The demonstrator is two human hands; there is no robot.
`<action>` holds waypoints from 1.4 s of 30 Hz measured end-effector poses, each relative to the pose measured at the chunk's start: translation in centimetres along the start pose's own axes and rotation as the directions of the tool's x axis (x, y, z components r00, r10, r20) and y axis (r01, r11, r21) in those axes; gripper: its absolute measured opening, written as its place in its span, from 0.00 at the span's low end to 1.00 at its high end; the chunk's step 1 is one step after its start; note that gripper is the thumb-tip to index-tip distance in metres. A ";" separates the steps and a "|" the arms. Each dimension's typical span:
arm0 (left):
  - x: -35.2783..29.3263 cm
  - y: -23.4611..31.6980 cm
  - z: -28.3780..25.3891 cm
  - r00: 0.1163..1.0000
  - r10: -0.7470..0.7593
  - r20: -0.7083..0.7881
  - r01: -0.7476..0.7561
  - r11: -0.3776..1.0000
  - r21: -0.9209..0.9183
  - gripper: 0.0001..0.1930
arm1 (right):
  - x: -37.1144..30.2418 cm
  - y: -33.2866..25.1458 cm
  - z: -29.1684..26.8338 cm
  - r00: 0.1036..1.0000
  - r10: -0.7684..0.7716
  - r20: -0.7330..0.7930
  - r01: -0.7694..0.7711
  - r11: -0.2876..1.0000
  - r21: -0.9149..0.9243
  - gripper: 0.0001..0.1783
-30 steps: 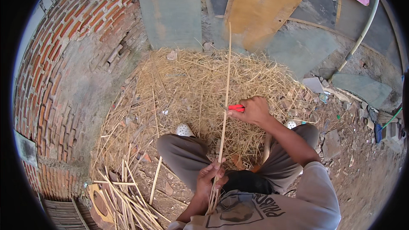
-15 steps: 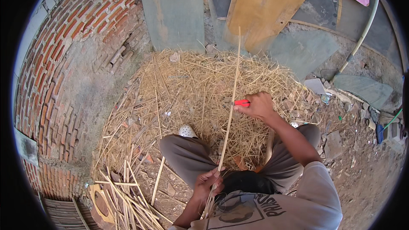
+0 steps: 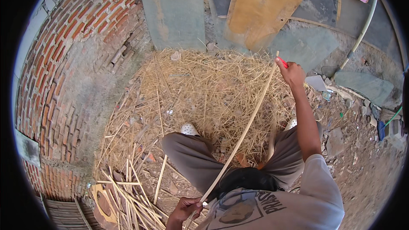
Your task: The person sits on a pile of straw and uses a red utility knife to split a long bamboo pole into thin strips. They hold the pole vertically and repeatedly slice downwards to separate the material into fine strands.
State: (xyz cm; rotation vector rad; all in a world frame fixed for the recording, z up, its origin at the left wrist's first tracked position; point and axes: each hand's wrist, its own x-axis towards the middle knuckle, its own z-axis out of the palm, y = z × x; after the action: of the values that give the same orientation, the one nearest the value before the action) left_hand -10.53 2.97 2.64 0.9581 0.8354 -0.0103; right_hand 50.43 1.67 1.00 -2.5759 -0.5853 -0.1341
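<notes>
- Right hand (image 3: 293, 75) out at full reach, fingers curled shut around a small bright-red hand tool (image 3: 283, 62), its working edge too small to make out, the thumb up against the strip
- And there's the long slender pale-tan strip (image 3: 241, 140), woody by the look of it, slanting from one set of fingers to the other, its upper tip poking just past the right thumb
- Down at the near end, the left hand (image 3: 187, 208), thumb and fingers closed on that same strip, the lower length running on below the fingers toward the body
- A small white patch (image 3: 205, 204) right at the left fingertips, too blurred to name
- Between the two hands, below the strip's middle, dark grey-brown cloth trousers (image 3: 187, 153), knees spread wide, with a white perforated shoe (image 3: 188, 129) ahead of the left fingers
- Left of the right fingers, a broad tangled mound of dry straw-coloured shavings (image 3: 204, 85), the strip crossing above it
- Just beside the left fingers, on their left, a loose heap of straight pale-yellow strips (image 3: 132, 200), crossed every which way, and beyond it a flat yellow piece with a rounded cut-out (image 3: 102, 202)
- Beyond the right fingertips, a tall orange-brown wooden board (image 3: 255, 8) leaning, and off to their right a pale curved pipe (image 3: 366, 25)
</notes>
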 end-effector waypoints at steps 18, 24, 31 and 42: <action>12.6 5.7 7.2 0.810 0.396 -0.432 -0.431 0.902 0.018 0.09 | -19.4 -9.5 4.3 0.446 -0.891 0.086 0.837 0.449 0.313 0.38; 12.1 6.7 10.1 0.869 0.365 -0.333 -0.386 0.922 0.005 0.10 | -17.7 -8.8 3.8 0.530 -0.845 0.077 0.781 0.521 0.345 0.37; 10.4 6.7 10.2 0.903 0.324 -0.283 -0.342 0.939 -0.017 0.11 | -15.5 -8.2 4.6 0.685 -0.726 0.064 0.675 0.665 0.320 0.37; 8.0 4.7 8.6 0.926 0.333 -0.179 -0.336 0.942 0.009 0.11 | -10.5 -6.5 4.8 0.743 -0.669 -0.012 0.663 0.735 0.139 0.40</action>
State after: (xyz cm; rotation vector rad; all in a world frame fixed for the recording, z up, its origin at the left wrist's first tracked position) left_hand 2.08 2.28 3.46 1.0823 0.8240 0.3845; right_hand 38.09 5.16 -2.41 -2.1198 -1.4692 -0.2725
